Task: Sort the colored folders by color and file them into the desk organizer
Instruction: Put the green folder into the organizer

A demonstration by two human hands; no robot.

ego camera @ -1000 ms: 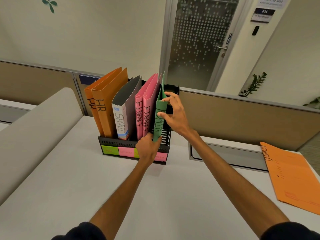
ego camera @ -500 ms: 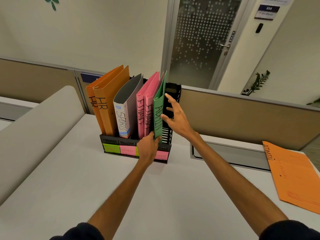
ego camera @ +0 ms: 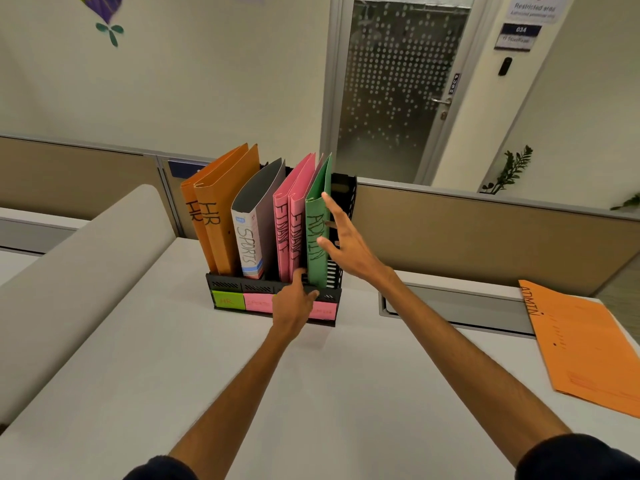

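A black desk organizer stands at the back of the desk. It holds two orange HR folders, a grey SPORTS folder, two pink FINANCE folders and a green ADMIN folder in the rightmost slot. My right hand is spread, its straight fingers against the green folder's right side. My left hand rests at the organizer's front rim, thumb and forefinger by the green folder's bottom edge. A second orange ADMIN folder lies flat at the right.
Coloured sticky labels line the organizer's front. A grey padded divider runs along the left. A cable slot is set in the desk behind my right arm. Beige partitions and a frosted glass door stand behind.
My right hand let go of the green folder's top edge and opened flat beside it. The green folder settled upright in its slot. My left hand's fingers loosened at the folder's base.
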